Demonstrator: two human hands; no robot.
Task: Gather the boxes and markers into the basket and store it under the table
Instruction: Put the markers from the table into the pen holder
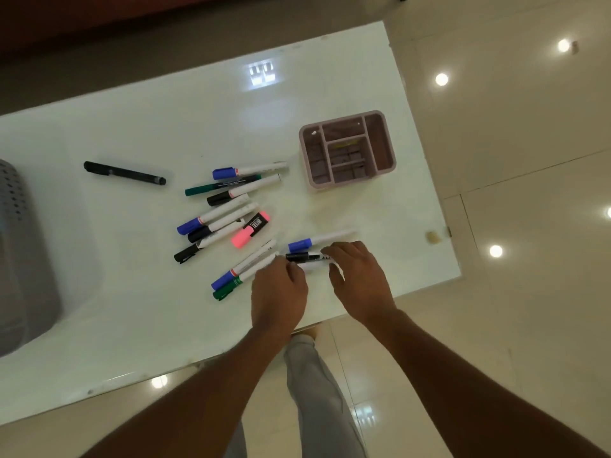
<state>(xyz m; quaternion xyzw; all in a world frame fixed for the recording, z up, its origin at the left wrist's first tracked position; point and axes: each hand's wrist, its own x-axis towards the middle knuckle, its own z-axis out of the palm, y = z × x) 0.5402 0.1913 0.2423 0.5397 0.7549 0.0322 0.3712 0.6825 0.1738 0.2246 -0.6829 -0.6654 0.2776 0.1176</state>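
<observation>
Several markers lie scattered on the white table. A pink highlighter sits in the middle of the pile, and a black pen lies apart at the left. My left hand and my right hand meet over a black-capped marker near the table's front edge, fingers touching both its ends. A blue-capped marker lies just behind it. A blue-capped and a green-capped marker rest beside my left hand. The pink compartment box stands empty at the right. The grey perforated basket is at the far left, partly cut off.
The table's right edge and front edge are close to my hands. Beyond them is glossy beige tile floor with light reflections. My trouser leg shows below the table edge.
</observation>
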